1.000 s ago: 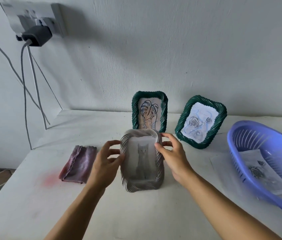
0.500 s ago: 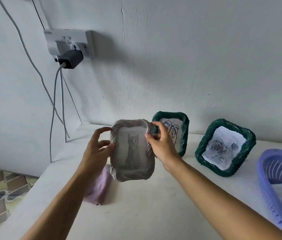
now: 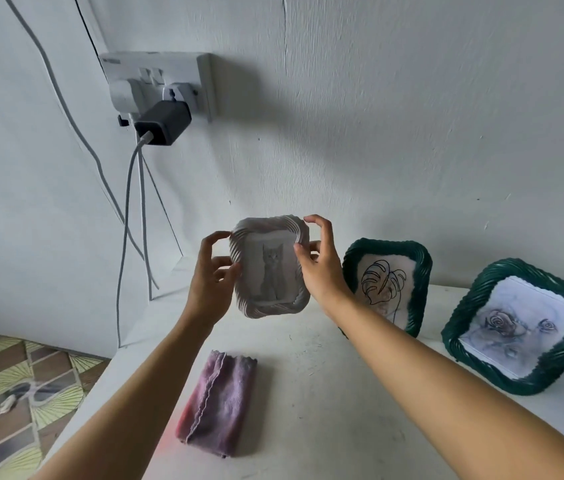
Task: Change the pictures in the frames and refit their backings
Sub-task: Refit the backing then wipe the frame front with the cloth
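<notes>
Held up above the tabletop [image 3: 308,393] in both hands: a white frame [image 3: 268,266] with a cat picture [image 3: 271,273] facing the camera, upright, slightly tilted. Left hand [image 3: 209,282] closed on the frame's 9 o'clock edge, thumb at the front, fingers curled behind. Right hand [image 3: 322,268] closed on the 3 o'clock edge, thumb on the front rim, index finger hooked over the upper corner, other fingers behind. At 3 o'clock of the held frame, standing near the wall [image 3: 377,133]: a green frame [image 3: 389,284] with a leaf line drawing, partly hidden by the right forearm. Further toward 3 o'clock, apart from it: a second green frame [image 3: 522,327], tilted back, showing a rose sketch. At 6 o'clock of the white frame, flat on the tabletop between the forearms: a folded purple cloth [image 3: 218,407]. At 10 o'clock, on the wall: a socket [image 3: 159,81] with a dark charger [image 3: 162,123] plugged in, cables [image 3: 128,220] hanging down. Patterned floor [image 3: 14,393] at 8 o'clock.
</notes>
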Available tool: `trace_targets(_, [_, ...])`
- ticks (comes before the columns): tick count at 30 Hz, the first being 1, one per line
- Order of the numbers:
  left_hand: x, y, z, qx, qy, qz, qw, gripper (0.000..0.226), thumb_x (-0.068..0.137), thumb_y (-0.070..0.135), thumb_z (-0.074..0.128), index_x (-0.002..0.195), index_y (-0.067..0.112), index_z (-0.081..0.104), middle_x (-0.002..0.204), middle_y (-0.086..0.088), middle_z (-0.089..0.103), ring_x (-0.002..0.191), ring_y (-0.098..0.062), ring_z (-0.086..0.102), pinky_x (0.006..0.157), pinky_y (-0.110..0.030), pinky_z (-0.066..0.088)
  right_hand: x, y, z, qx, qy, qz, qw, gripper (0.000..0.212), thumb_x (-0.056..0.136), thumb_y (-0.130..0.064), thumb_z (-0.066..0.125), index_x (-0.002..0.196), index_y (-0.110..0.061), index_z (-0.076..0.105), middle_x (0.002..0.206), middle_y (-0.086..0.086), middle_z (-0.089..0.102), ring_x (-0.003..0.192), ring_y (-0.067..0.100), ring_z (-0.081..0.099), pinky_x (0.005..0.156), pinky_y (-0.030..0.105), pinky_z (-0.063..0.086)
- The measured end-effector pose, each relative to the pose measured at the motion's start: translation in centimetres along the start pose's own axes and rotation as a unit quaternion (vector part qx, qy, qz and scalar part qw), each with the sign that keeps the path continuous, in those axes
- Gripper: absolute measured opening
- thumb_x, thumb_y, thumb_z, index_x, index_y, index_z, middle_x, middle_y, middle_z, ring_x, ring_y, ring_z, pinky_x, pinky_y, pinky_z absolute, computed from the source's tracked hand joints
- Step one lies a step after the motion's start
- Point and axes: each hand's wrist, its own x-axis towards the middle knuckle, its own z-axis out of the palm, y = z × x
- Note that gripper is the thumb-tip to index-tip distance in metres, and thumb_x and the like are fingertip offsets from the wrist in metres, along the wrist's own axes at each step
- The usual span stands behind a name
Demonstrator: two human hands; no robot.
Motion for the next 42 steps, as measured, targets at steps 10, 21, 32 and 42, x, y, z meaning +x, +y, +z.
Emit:
trace_targets(10, [-0.4,-3.0,0.2,-0.006,0.014,-0.025,1.000,0.032,0.099,0.007,0.056,0.128,0.019,0.056,0.097,-0.008,0.067,0.069,-0.002,0.059,0.063,-0.011,0.045,-1.2,2.5,1.1,0.015,0.021,0.039,0.999,0.025,0.099,-0.024,0.058,0.122,-0.023,0.049,0.086,-0.006,0.059,0.066,0.008,0.053,0.063,0.024,0.045])
trace_targets(21, [-0.5,-3.7,0.3,0.053,0.018,-0.044,0.997,0.032,0.099,0.015,0.058,0.126,0.032,0.056,0.102,-0.006,0.069,0.082,-0.016,0.066,0.070,-0.021,0.049,-1.5,1.7,0.9,-0.026,-0.005,0.090,0.996,0.019,0.101,-0.023,0.054,0.118,-0.019,0.049,0.076,-0.007,0.055,0.059,0.013,0.048,0.063,0.031,0.041])
trace_targets(32, [-1.9,-4.0,1.2,0.079,0.014,-0.085,0.993,0.026,0.098,0.013,0.058,0.116,0.032,0.059,0.091,-0.002,0.071,0.077,-0.021,0.066,0.065,-0.022,0.048,-2.6,2.1,-0.1,-0.040,-0.027,0.150,0.987,0.018,0.103,-0.020,0.049,0.120,-0.023,0.048,0.079,-0.005,0.054,0.061,0.011,0.044,0.056,0.025,0.037])
trace_targets(42, [-2.8,-1.7,0.0,-0.078,-0.113,-0.096,0.986,0.023,0.104,0.019,0.051,0.124,0.011,0.043,0.097,-0.024,0.060,0.085,-0.029,0.056,0.075,-0.043,0.046,-2.8,1.0,-1.4,0.040,-0.090,0.114,0.989,0.010,0.101,-0.019,0.050,0.107,-0.020,0.043,0.071,0.008,0.041,0.064,0.019,0.036,0.056,0.031,0.028])
